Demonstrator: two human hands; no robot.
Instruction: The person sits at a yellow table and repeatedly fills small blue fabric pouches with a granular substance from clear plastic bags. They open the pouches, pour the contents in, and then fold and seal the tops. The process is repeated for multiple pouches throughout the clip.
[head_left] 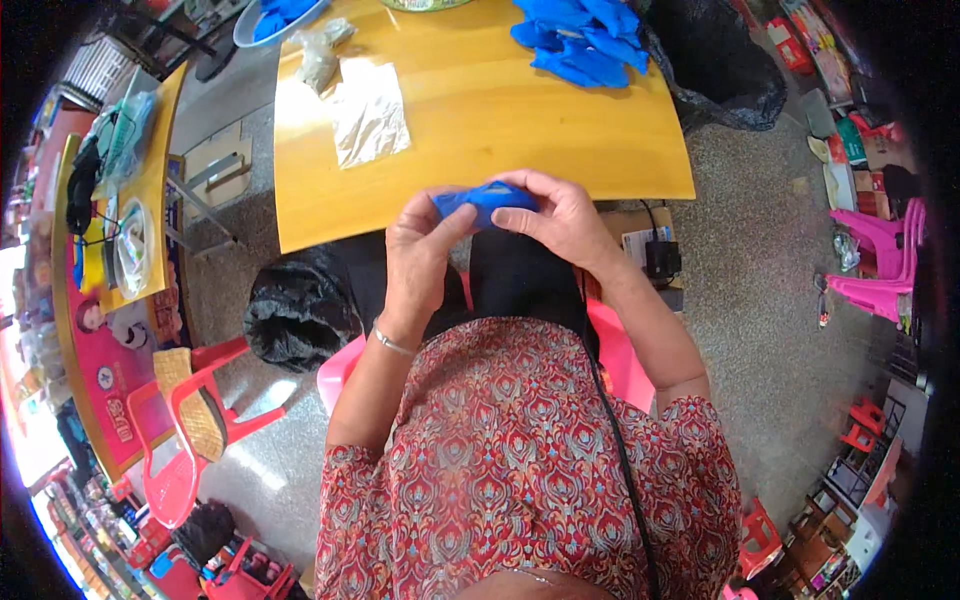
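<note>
Over my lap, at the near edge of the yellow table (480,130), both hands hold a small, soft, bright blue piece of thin material (487,200). It is bunched up, so its exact kind cannot be made out. My left hand (422,232) pinches its left end, thumb on top. My right hand (560,218) grips the right end, with the thumb pressed onto the near side and the fingers behind. At the table's far right lies a heap of similar blue pieces (585,42).
A clear plastic bag (370,115) lies flat on the table's left, with a crumpled bag (318,60) beyond it. A basin (243,28) of blue pieces stands far left. A large black bag (730,70) is beside the table's right edge. A red chair (225,435) stands left.
</note>
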